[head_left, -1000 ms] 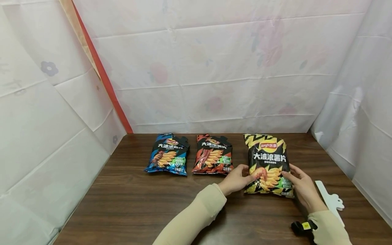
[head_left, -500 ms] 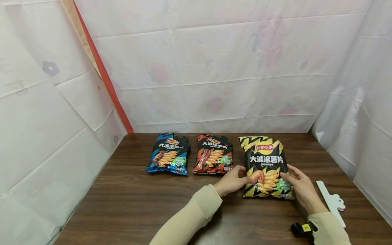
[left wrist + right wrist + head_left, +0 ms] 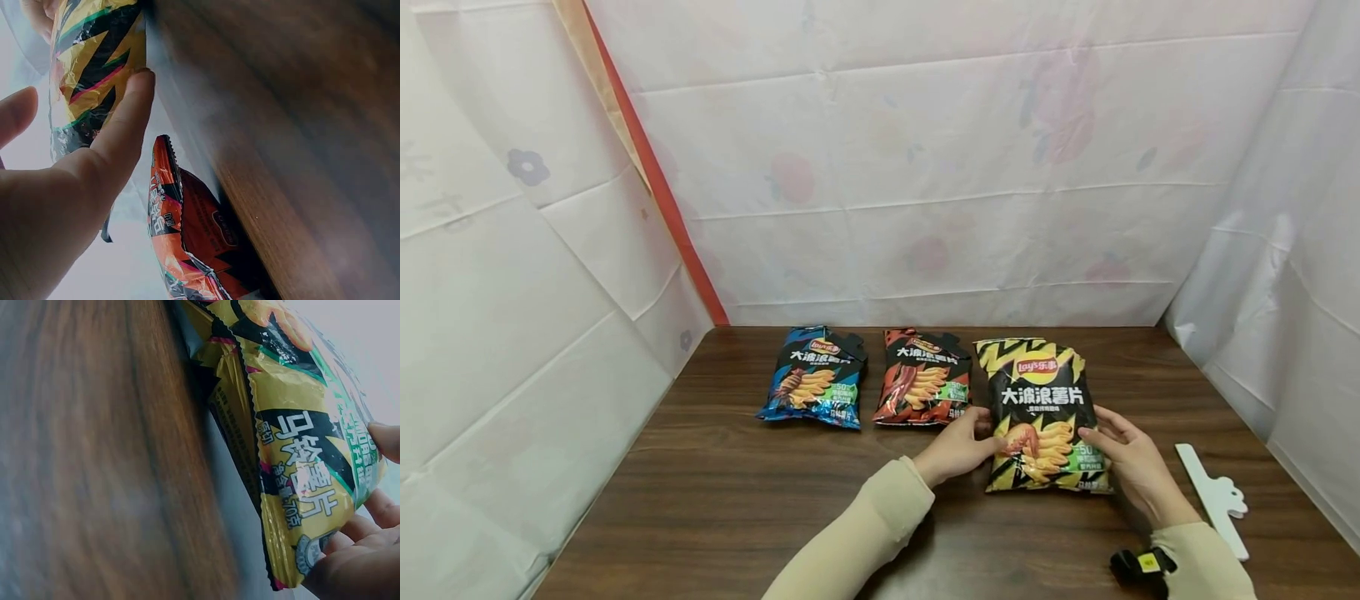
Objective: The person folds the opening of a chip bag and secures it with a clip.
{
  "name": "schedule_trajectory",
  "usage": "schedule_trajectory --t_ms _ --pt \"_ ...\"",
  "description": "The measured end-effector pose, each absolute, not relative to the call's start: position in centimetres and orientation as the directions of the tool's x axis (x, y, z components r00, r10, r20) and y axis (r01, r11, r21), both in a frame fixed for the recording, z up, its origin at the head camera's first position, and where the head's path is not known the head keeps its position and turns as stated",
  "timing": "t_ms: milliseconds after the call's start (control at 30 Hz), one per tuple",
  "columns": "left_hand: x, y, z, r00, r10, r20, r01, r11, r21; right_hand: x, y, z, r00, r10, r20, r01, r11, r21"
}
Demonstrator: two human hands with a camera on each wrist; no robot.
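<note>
Both hands hold a yellow-and-black bag of potato chips [image 3: 1041, 408] by its sides, its printed front facing up toward the head camera. My left hand [image 3: 957, 446] grips the left side, thumb at the front and fingers at the back. On the other side, my right hand [image 3: 1138, 467] grips it near the lower right corner, thumb over the green label. The right wrist view shows the bag's crimped bottom seam [image 3: 253, 419] tilted beside the wooden table. Close to my left hand lies a red chip bag [image 3: 922, 379], also seen in the left wrist view [image 3: 181, 231].
A blue chip bag [image 3: 814, 379] lies left of the red one on the brown table [image 3: 737, 508]. A white clip [image 3: 1213, 500] lies right of my right forearm, and a black strap with a yellow tag [image 3: 1142, 562] is at that wrist. White sheeting [image 3: 925, 167] walls the table.
Both hands have shifted the yellow-and-black chip bag left and slightly toward the person, closer to the red bag. The red and blue bags and the white clip stay in place.
</note>
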State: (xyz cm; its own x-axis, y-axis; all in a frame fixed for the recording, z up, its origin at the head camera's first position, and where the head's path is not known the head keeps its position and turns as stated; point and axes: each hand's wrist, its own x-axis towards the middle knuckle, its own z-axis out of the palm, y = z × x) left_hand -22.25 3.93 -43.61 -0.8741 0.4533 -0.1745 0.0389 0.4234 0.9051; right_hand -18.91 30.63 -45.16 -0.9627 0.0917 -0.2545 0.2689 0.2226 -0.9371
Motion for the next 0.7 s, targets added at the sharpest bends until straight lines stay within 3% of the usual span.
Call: schedule_trajectory --t_ms 700 --pt "-21.7 1.6 -43.2 -0.89 0.434 -0.137 0.025 0.348 0.937 -18.3 28.9 -44.8 -0.991 -0.008 -0.131 0.129 0.13 -0.983"
